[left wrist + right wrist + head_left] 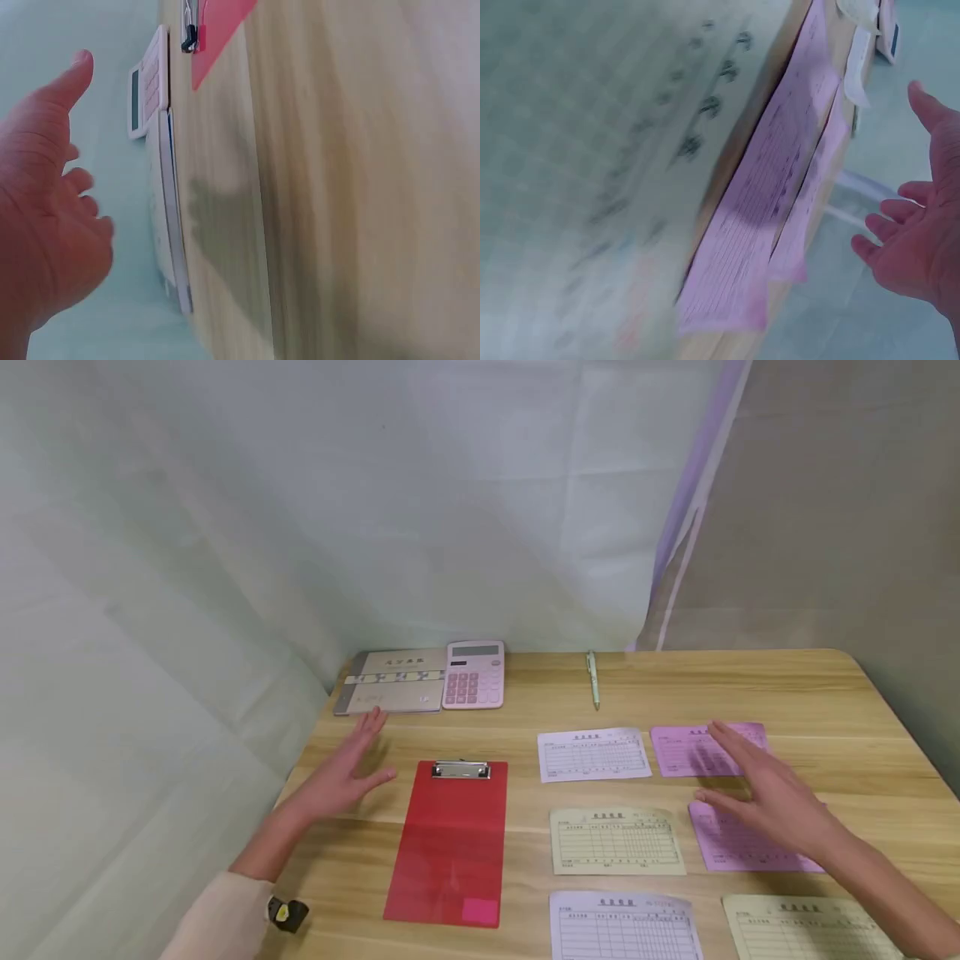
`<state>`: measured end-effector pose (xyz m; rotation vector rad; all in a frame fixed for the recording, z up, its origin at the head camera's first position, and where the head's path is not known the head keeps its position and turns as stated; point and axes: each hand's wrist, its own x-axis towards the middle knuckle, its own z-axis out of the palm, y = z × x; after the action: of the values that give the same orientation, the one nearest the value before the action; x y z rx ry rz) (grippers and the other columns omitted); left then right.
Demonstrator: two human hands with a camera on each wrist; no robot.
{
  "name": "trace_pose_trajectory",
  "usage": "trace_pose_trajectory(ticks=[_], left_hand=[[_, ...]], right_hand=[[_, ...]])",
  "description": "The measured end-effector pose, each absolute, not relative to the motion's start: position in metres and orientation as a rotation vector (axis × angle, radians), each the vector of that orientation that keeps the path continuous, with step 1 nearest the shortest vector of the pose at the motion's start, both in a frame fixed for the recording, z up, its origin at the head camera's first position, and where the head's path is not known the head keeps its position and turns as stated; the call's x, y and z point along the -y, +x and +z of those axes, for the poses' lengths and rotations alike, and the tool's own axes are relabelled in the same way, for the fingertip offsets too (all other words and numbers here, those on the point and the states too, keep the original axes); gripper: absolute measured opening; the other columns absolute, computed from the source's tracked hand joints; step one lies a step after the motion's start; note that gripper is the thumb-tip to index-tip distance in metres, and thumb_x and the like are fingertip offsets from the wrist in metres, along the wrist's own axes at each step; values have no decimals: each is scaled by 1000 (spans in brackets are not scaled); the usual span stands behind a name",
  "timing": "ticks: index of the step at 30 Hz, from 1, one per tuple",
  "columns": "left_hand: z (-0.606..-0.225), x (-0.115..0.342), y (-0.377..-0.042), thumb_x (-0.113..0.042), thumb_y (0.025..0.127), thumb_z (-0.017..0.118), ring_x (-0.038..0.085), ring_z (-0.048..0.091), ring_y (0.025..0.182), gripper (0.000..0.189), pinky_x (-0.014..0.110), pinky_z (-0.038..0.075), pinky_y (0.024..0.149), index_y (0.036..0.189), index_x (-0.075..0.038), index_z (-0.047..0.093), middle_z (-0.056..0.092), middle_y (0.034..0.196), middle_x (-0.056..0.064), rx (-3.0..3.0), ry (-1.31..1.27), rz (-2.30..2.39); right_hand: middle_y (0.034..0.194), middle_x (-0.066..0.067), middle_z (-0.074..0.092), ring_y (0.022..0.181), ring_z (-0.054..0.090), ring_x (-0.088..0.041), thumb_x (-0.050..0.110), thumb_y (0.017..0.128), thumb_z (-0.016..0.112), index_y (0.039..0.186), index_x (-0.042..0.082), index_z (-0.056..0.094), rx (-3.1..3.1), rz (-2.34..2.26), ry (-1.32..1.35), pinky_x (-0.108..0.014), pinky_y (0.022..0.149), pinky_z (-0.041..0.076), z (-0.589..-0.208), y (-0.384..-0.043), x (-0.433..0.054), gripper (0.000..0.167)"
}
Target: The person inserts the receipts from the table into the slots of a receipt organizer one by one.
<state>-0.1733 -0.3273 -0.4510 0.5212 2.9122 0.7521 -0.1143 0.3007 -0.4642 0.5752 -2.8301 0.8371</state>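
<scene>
My left hand [341, 781] hovers above the table, left of a red clipboard [450, 843] with a metal clip at its top. Its fingers are extended, the thumb spread apart, and it holds nothing. On the other side, my right hand [772, 793] is raised over two pink receipt slips, the upper pink slip [675, 752] and the lower pink slip [738, 839], partly covering both. Its fingers are straight and hold nothing. Between the clipboard and the right hand lie a white slip [592, 754], a yellow slip [618, 843] and another white slip [622, 927].
Against the back edge sit a beige notebook [393, 693] and a pink calculator [474, 677], side by side. A pen [592, 681] lies to their right. Another yellow slip [802, 927] is at the front right. Pale curtains [487, 510] hang behind the wooden table [817, 693].
</scene>
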Motion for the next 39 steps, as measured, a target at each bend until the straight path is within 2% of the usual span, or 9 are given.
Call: trace_pose_trajectory(ticks=[2, 6, 15, 18, 21, 26, 28, 33, 39], left_hand=[[-450, 321, -181, -32, 97, 81, 35, -1, 163, 104, 69, 20, 122, 173, -24, 11, 6, 178, 9, -2887, 531, 866], [-450, 304, -193, -25, 93, 86, 31, 1, 164, 108, 65, 20, 124, 172, -31, 12, 9, 178, 1, -2853, 548, 1008], [-463, 264, -204, -20, 93, 85, 28, 22, 161, 94, 56, 27, 125, 169, -29, 29, 26, 174, 1, -2734, 660, 1157], [-467, 254, -203, -21, 96, 83, 25, 30, 158, 83, 54, 32, 122, 166, -30, 39, 36, 171, -1, -2700, 676, 1173], [-471, 247, -201, -18, 96, 82, 25, 39, 154, 73, 53, 37, 120, 161, -23, 49, 45, 165, -1, -2680, 716, 1169], [-478, 241, -197, -16, 94, 83, 23, 51, 145, 65, 49, 45, 115, 154, -16, 58, 56, 157, -4, -2665, 765, 1125], [-481, 240, -196, -18, 94, 83, 22, 54, 141, 62, 48, 48, 113, 152, -17, 61, 59, 153, -6, -2667, 770, 1104], [-485, 240, -196, -21, 94, 84, 18, 58, 136, 55, 49, 48, 112, 147, -19, 67, 65, 145, -9, -2680, 790, 1072], [-490, 239, -196, -23, 95, 83, 17, 61, 131, 48, 49, 46, 113, 141, -19, 71, 68, 140, -8, -2696, 824, 1012]], right_hand=[[161, -31, 40, 140, 40, -60, 32, 91, 86, 167, 5, 31, 2813, 919, 566, -78, 106, 34, -463, -126, -292, 97], [150, -32, 52, 134, 49, -57, 28, 93, 86, 157, -4, 44, 2784, 1030, 556, -75, 101, 41, -464, -147, -278, 83], [140, -28, 62, 116, 60, -44, 21, 98, 80, 150, -8, 52, 2839, 1102, 496, -59, 90, 51, -468, -183, -254, 66], [134, -25, 67, 105, 61, -36, 21, 98, 79, 146, -7, 57, 2859, 1088, 460, -47, 81, 50, -468, -191, -249, 60], [128, -23, 71, 95, 58, -30, 19, 97, 80, 139, -6, 64, 2878, 1086, 415, -40, 76, 46, -470, -196, -244, 52], [119, -22, 75, 99, 66, -37, 17, 96, 80, 126, -5, 73, 2895, 1058, 410, -53, 87, 51, -473, -201, -236, 38], [118, -21, 76, 91, 66, -37, 16, 96, 80, 123, -5, 75, 2899, 1041, 409, -54, 86, 50, -474, -203, -235, 34], [113, -19, 78, 66, 46, -21, 13, 96, 80, 116, -2, 79, 2893, 1001, 397, -39, 71, 41, -473, -207, -232, 26], [108, -16, 79, 72, 53, -21, 13, 97, 78, 114, 0, 80, 2909, 988, 379, -39, 72, 41, -473, -209, -229, 21]])
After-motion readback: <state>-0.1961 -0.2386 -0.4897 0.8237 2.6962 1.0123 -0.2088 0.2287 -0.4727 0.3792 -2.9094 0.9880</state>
